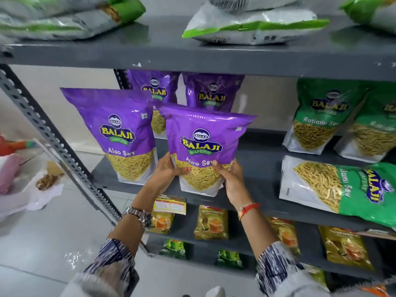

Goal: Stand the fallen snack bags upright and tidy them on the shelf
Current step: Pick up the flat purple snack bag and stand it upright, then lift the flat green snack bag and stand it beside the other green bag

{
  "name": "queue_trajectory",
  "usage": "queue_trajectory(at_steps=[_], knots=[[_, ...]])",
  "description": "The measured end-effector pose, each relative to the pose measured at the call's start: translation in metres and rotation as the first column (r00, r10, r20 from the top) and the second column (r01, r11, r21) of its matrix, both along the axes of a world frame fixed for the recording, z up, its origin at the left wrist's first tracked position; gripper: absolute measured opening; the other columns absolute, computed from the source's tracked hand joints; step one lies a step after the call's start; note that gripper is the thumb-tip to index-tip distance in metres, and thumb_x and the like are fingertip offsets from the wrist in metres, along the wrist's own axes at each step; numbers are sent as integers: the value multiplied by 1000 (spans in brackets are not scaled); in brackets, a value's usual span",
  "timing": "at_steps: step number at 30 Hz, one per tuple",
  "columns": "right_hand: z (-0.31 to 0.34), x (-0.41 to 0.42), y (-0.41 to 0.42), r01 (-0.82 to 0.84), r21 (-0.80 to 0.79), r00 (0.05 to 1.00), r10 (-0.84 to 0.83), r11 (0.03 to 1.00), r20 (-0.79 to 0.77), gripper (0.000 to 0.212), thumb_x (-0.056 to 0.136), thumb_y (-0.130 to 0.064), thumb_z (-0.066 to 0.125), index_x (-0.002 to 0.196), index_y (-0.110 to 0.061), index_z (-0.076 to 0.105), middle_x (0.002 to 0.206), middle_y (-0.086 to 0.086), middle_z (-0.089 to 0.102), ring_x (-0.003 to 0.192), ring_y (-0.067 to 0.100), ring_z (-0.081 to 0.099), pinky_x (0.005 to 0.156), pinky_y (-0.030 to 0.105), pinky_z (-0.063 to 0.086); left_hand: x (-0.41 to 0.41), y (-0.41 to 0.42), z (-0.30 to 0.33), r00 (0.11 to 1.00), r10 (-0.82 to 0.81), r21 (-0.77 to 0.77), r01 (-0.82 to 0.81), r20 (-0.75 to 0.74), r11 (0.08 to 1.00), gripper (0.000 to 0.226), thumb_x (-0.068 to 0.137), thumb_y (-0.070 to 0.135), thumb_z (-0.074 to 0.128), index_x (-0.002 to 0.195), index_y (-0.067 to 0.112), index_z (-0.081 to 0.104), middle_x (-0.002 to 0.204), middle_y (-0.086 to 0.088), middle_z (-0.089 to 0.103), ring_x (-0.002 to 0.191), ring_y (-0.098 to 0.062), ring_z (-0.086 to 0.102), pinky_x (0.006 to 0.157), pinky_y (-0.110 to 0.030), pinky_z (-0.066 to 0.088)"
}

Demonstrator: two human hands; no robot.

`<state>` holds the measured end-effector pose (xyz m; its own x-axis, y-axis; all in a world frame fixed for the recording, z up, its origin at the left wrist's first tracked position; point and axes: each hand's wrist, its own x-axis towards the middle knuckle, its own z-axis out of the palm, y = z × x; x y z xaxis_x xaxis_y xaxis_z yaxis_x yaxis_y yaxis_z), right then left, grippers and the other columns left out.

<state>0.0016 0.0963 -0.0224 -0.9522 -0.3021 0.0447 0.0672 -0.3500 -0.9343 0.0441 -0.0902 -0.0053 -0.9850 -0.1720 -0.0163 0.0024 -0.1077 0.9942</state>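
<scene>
A purple Aloo Sev bag stands upright near the front edge of the middle grey shelf. My left hand grips its lower left side and my right hand grips its lower right side. To its left another purple bag stands upright, and two more purple bags stand behind. On the right, a green Ratlami Sev bag lies flat on its side at the shelf front. Two green bags stand upright behind it.
The top shelf holds green and white bags lying flat. Lower shelves carry yellow tea packets and green packets. A slotted metal upright frames the left side. Bags and paper lie on the tiled floor at left.
</scene>
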Motion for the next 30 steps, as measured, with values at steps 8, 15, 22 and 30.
queue_trajectory(at_steps=[8,15,22,30], knots=[[5,-10,-15,1,2,1000,-2,1000,30,61,52,-43,87,103,-19,64,102,3,74,97,21,69,79,34,56,-12,-11,-1,998,13,93,-7,-65,996,72,44,14,84,107,19,50,92,11,75,92,-6,68,75,-22,56],[2,7,10,130,62,991,-132,990,18,68,68,-23,78,130,-19,49,130,6,60,120,15,57,90,24,50,12,19,-26,934,324,66,-318,-149,946,90,57,15,78,134,7,33,129,-14,55,119,-25,54,97,-38,50],[-8,35,90,766,-12,611,-721,643,327,21,80,-9,71,93,-20,59,81,-1,61,78,12,61,77,35,51,26,127,-47,647,641,-142,-741,-413,656,49,74,9,61,120,12,44,116,12,35,116,-38,41,99,-56,37],[-20,13,181,902,195,189,-759,385,623,83,43,-43,85,106,-16,40,113,11,50,98,30,57,84,51,55,-55,259,-6,887,39,-476,-284,-461,832,35,83,17,55,116,6,50,113,-12,48,110,-20,43,98,-34,34]])
